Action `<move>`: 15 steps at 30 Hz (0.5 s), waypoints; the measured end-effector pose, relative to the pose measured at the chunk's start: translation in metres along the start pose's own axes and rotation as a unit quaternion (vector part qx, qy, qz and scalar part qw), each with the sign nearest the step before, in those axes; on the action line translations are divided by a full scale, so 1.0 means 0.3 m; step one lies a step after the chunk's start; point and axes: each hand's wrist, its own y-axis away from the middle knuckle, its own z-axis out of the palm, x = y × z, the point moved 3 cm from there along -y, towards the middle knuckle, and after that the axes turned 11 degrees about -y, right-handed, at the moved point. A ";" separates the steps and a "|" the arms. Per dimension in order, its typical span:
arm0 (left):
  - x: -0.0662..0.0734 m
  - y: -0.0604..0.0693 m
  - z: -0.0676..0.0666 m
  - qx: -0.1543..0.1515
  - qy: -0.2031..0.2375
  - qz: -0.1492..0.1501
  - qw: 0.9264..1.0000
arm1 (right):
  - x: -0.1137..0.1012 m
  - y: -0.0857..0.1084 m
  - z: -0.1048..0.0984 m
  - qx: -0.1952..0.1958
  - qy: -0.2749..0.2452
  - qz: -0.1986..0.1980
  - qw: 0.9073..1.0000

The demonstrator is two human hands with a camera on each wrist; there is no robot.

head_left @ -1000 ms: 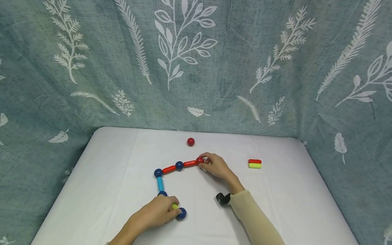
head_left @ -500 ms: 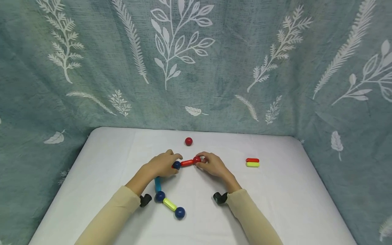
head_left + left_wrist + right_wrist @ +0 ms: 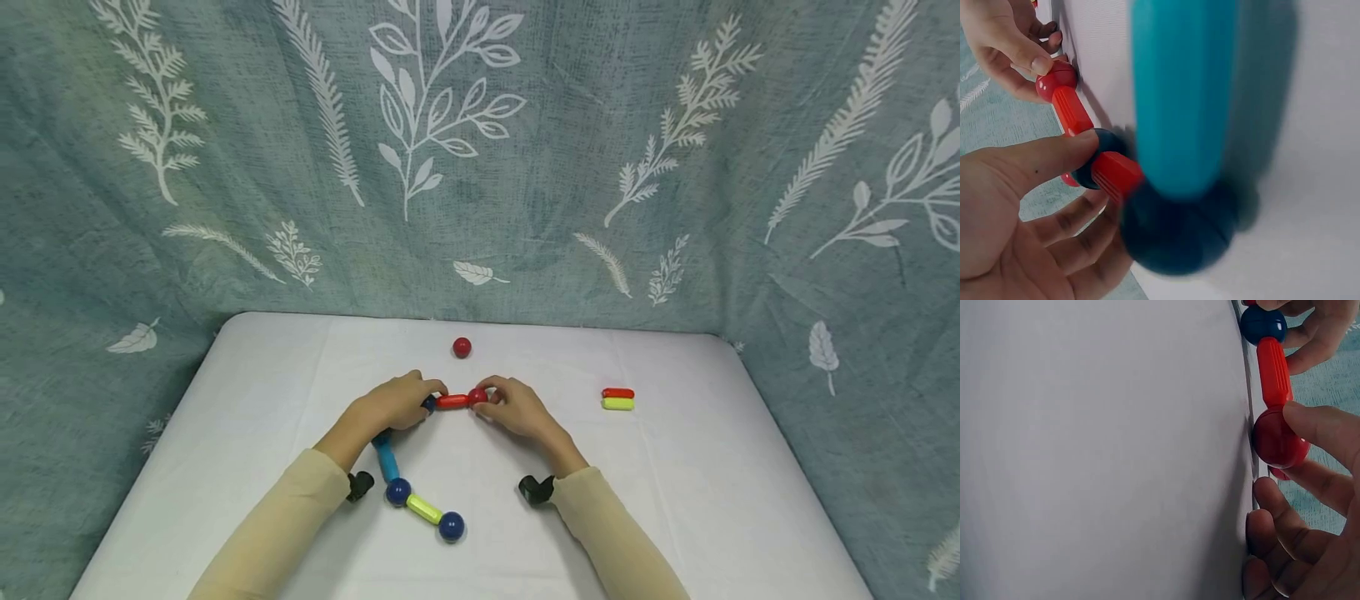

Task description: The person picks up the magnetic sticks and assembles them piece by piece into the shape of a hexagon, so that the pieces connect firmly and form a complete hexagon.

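At mid-frame, the left hand [image 3: 395,402], gone from the lime-yellow ridged rod [image 3: 424,509], pinched a glossy dark-blue ball [image 3: 430,404]; the right hand [image 3: 521,407] kept pinching the glossy red end ball [image 3: 477,397]. The multicoloured ball-and-rod chain [image 3: 387,461] had swung its lower-centre end slightly right, so reshaping it apparently occupied both hands.

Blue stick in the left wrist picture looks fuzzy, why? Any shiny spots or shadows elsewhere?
Left wrist view: blue stick and nearest ball blurred, perhaps too close; right wrist view: glint on the blue ball, shadow on the white table; head view: soft table shadows.
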 end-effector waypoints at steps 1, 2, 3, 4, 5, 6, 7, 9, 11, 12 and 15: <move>-0.004 0.003 0.001 0.003 0.006 -0.002 1.000 | -0.002 0.000 0.003 0.000 0.000 -0.002 1.000; -0.008 0.008 0.001 0.006 0.013 -0.003 1.000 | -0.004 -0.001 0.007 -0.001 0.000 -0.003 1.000; -0.011 0.011 0.002 0.010 0.018 -0.004 1.000 | -0.005 -0.001 0.010 -0.001 0.000 -0.005 1.000; -0.014 0.015 0.002 0.013 0.021 -0.005 1.000 | -0.006 -0.002 0.013 -0.001 0.000 -0.006 1.000; -0.017 0.018 0.004 0.016 0.024 -0.007 1.000 | -0.007 -0.003 0.016 -0.002 0.002 -0.007 1.000; -0.019 0.021 0.005 0.018 0.026 -0.009 0.999 | -0.008 -0.003 0.019 -0.002 0.001 -0.008 1.000; -0.022 0.024 0.006 0.019 0.028 -0.012 0.999 | -0.010 -0.003 0.023 -0.003 0.000 -0.009 1.000; -0.026 0.029 0.009 0.021 0.030 -0.016 0.999 | -0.011 -0.002 0.030 -0.004 0.000 -0.012 1.000; -0.029 0.033 0.010 0.023 0.033 -0.019 0.999 | -0.014 0.000 0.036 -0.005 -0.002 -0.011 1.000; -0.030 0.035 0.010 0.025 0.034 -0.019 0.999 | -0.015 0.000 0.039 -0.005 -0.004 -0.010 1.000; -0.030 0.038 0.009 0.032 0.038 -0.019 0.999 | -0.017 0.001 0.043 -0.004 0.000 -0.003 1.000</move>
